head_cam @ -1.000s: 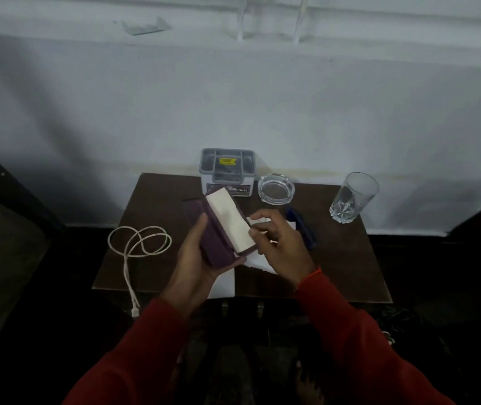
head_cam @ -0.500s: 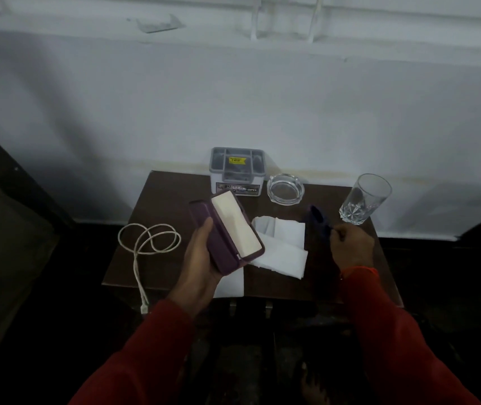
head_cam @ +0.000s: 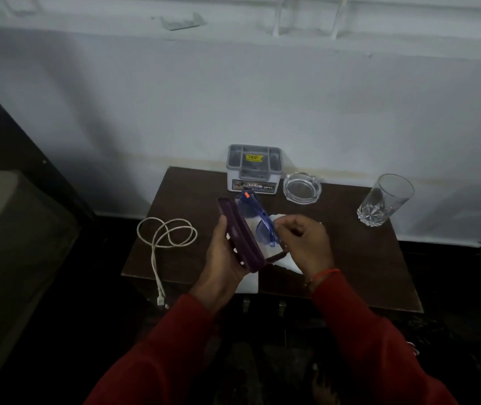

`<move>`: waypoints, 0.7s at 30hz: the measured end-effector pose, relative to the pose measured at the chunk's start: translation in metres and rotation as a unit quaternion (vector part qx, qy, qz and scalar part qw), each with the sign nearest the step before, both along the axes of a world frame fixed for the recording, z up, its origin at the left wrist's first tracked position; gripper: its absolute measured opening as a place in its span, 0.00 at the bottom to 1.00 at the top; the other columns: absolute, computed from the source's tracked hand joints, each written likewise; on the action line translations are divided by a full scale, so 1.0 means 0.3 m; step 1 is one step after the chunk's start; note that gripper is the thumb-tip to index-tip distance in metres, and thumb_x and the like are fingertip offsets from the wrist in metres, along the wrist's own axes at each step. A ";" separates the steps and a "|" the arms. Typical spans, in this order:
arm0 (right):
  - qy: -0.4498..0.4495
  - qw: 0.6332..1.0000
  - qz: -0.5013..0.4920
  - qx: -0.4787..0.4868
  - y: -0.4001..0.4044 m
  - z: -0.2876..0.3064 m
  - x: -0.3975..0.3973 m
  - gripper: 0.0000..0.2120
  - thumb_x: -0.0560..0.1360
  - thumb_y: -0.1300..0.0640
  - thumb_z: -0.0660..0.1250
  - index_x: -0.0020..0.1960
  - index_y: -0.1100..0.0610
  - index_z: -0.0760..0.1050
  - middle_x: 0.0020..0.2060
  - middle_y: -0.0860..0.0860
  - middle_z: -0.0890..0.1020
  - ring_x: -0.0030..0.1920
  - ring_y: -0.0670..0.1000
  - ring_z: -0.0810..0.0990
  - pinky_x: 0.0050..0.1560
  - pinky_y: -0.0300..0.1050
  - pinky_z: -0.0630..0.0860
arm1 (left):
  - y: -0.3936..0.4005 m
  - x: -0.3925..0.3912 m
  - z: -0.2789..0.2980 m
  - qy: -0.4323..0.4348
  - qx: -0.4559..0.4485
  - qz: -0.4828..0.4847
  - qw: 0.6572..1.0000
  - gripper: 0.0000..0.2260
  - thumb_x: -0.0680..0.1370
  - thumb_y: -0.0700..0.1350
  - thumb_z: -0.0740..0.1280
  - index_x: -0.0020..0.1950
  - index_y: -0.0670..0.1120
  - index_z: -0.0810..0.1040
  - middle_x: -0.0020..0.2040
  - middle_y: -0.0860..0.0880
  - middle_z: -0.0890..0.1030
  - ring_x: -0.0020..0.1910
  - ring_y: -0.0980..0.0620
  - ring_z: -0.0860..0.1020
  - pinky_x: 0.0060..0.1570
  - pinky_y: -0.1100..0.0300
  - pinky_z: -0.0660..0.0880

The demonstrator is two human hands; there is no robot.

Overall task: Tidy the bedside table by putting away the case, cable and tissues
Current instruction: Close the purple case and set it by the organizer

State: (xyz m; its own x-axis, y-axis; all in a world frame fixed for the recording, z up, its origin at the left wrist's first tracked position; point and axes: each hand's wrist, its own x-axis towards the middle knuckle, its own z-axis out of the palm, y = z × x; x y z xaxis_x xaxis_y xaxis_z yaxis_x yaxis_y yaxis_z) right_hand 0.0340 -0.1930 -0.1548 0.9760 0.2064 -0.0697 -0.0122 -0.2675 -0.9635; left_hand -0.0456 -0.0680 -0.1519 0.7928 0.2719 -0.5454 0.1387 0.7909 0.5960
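Far left on the table: cable, loosely coiled, plug end hanging off the near edge, untouched and well apart from both hands, probably waiting its turn.

Centre, above the table: left hand wrapped around the spine of the case, fingers curled behind, thumb along the outer shell. Case propped open and tilted toward the right, seemingly to present its pale lining as a pocket.

Just right of it: right hand, fingertips pinched shut on the blue glasses, lowering them lengthwise into the open case; one end with an orange tag poking past the far rim. Likely held by one end so the frame slides in without snagging.

Beneath the hands: tissues, flat on the table, mostly hidden.

Far side: grey box against the wall, then ashtray, then glass at far right, all clear of the work.
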 end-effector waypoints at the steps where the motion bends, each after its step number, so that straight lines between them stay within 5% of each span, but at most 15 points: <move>1: -0.028 0.999 0.002 -0.035 0.001 -0.005 -0.005 0.03 0.73 0.63 0.71 0.45 0.60 0.83 0.41 0.54 0.85 0.37 0.47 0.79 0.43 0.43 0.76 | 0.004 -0.002 -0.001 0.014 0.012 -0.005 1.000 0.25 0.83 0.60 0.58 0.69 0.43 0.77 0.63 0.40 0.82 0.64 0.38 0.80 0.64 0.34 0.76; 6: -0.128 0.981 0.025 -0.142 0.000 0.003 -0.016 0.06 0.71 0.61 0.73 0.44 0.50 0.83 0.41 0.43 0.77 0.42 0.42 0.76 0.42 0.30 0.68 | 0.016 -0.011 -0.004 0.007 0.035 -0.022 0.999 0.21 0.82 0.61 0.61 0.64 0.47 0.81 0.63 0.41 0.83 0.58 0.40 0.83 0.49 0.42 0.84; 13: -0.210 0.957 0.091 -0.177 0.008 0.005 -0.023 0.08 0.73 0.65 0.70 0.49 0.57 0.85 0.47 0.54 0.80 0.42 0.48 0.78 0.44 0.30 0.72 | 0.027 -0.014 -0.010 -0.020 0.087 -0.013 0.996 0.22 0.82 0.59 0.62 0.70 0.49 0.76 0.64 0.41 0.82 0.57 0.39 0.84 0.48 0.42 0.83; 17: 0.003 0.997 0.075 0.004 0.020 0.040 -0.049 0.07 0.76 0.59 0.68 0.53 0.51 0.76 0.50 0.51 0.82 0.46 0.53 0.83 0.44 0.56 0.84 | 0.035 -0.014 -0.019 -0.019 0.091 0.003 0.996 0.24 0.79 0.55 0.69 0.73 0.49 0.71 0.65 0.41 0.80 0.59 0.38 0.83 0.52 0.37 0.82; 21: 0.130 0.975 0.158 0.092 0.013 0.069 -0.057 0.08 0.77 0.52 0.68 0.54 0.53 0.79 0.53 0.60 0.81 0.45 0.52 0.82 0.39 0.51 0.83 | 0.046 -0.019 -0.037 -0.009 0.117 0.022 0.993 0.21 0.76 0.49 0.74 0.67 0.44 0.77 0.59 0.42 0.84 0.56 0.44 0.84 0.51 0.42 0.83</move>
State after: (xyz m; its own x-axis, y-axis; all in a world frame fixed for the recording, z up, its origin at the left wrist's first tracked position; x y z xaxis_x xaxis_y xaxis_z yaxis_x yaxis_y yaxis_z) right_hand 0.0170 -0.1892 -0.1341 0.8158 0.5266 -0.2390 -0.2065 -0.1208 -0.9710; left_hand -0.0514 -0.0542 -0.1630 0.7858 0.4248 -0.4496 0.0950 0.6353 0.7664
